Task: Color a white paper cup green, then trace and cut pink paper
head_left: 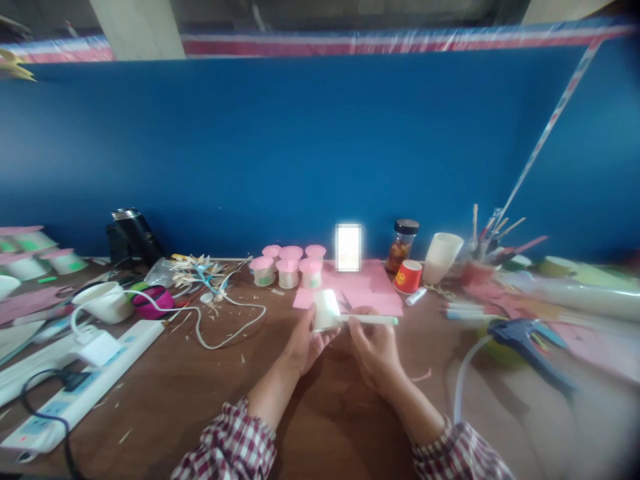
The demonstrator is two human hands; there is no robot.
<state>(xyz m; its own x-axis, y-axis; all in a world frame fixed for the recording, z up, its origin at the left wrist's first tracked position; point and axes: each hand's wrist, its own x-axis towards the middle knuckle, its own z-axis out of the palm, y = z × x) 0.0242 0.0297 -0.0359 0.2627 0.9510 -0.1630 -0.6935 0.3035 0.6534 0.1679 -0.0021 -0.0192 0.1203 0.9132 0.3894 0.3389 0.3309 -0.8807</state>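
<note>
Dark-red-and-white checked cloth sleeves [230, 443] lie nearest. Above the brown wooden desk [200, 400], short of its back edge, the left hand [303, 343] has fingers closed round a white cylindrical cup [327, 311]; the right hand's [375, 350] grip a slim white green-ended marker [373, 320]. Pink-topped white cups [289, 275] behind look finished; the blurred held one apparently lacks a top.

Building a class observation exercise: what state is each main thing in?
White cup: held in the left hand
Marker: held in the right hand
Jar: lid on
Power strip: plugged into, red light lit
Pink sheet: lying flat
Pink-topped cups: standing grouped
Blue tool: lying down
</note>
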